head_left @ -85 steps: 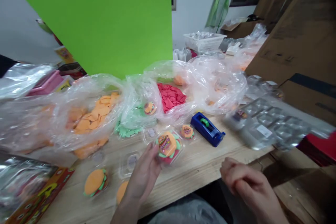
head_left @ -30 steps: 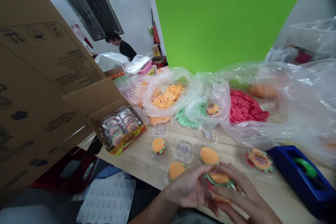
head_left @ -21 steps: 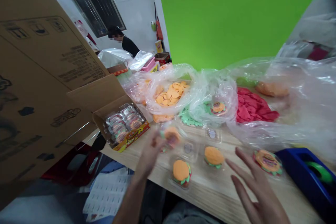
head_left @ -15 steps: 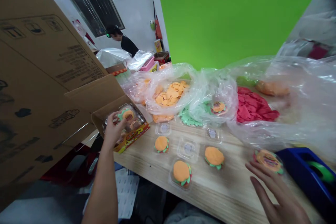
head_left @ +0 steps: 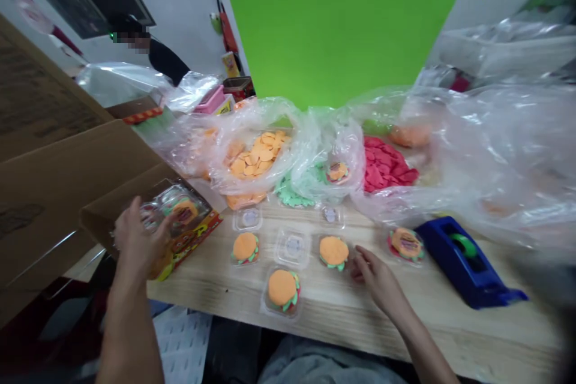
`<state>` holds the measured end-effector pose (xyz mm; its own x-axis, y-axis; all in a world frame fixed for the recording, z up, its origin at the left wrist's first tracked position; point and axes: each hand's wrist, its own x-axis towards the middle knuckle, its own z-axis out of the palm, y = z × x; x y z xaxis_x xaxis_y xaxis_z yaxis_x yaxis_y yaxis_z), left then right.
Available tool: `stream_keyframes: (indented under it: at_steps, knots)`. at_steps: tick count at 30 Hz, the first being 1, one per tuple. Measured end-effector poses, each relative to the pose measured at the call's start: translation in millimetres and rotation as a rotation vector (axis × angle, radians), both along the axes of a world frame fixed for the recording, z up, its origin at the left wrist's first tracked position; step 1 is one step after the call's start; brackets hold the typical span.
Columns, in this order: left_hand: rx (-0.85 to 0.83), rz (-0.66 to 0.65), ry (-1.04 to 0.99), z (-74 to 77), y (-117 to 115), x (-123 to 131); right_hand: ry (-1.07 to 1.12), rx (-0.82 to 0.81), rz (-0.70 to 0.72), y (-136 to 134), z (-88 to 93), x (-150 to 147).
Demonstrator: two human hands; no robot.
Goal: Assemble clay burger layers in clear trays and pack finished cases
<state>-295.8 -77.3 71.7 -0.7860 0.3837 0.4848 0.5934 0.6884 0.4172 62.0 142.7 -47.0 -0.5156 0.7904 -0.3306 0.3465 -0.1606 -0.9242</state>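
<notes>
My left hand (head_left: 137, 240) is at the far left, gripping a clear packet with a foam burger (head_left: 184, 211) over an open display carton (head_left: 193, 237) of packed burgers. My right hand (head_left: 375, 279) rests on the wooden table (head_left: 360, 324), its fingertips just beside a foam burger (head_left: 333, 252). Two more burgers (head_left: 245, 247) (head_left: 282, 288) sit near it, one in a clear tray. A flat burger piece (head_left: 406, 243) lies further right, and empty clear trays (head_left: 293, 247) stand among them.
Plastic bags hold orange discs (head_left: 256, 153) and red pieces (head_left: 382, 165) along the table's back. A blue tape dispenser (head_left: 463, 261) stands at right. A large cardboard box (head_left: 45, 192) looms at left. A co-worker in a dark top (head_left: 168, 54) stands behind the table.
My left hand has lowered the burger packet further towards the carton. My right hand has moved left from the flat burger piece to the burger near the table's middle. The view has shifted.
</notes>
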Motion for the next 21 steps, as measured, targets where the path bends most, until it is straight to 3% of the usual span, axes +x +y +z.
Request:
stream_keyframes:
  at_steps: [1, 3, 4, 5, 7, 9, 12, 16, 21]
  knots:
    - [0.042, -0.017, 0.009, -4.0, 11, 15, 0.026, -0.045, 0.002, -1, -1.2, -4]
    - [0.042, -0.184, -0.066, -15.9, 40, 54, 0.08, -0.128, 0.004, -3, -1.2, -11]
    - [0.009, -0.326, -0.135, -23.3, 58, 76, 0.103, -0.158, 0.0, -4, -0.3, -13]
    - [-0.052, -0.56, -0.269, -31.4, 78, 97, 0.124, -0.179, -0.005, -6, 1.1, -14]
    - [-0.121, -0.77, -0.331, -47.8, 119, 134, 0.161, -0.201, -0.024, -8, 4.3, -13]
    - [-0.174, -0.88, -0.355, -62.4, 157, 157, 0.183, -0.208, -0.054, -10, 6.8, -4]
    - [-0.237, -0.933, -0.412, -77.6, 196, 172, 0.197, -0.236, -0.109, -18, 7.2, 22]
    - [-0.291, -1.066, -0.587, -84.9, 213, 189, 0.241, -0.314, -0.218, -31, 6.0, 58]
    - [-0.17, -1.166, -0.817, -76.0, 196, 224, 0.336, -0.396, -0.312, -35, 19.5, 68]
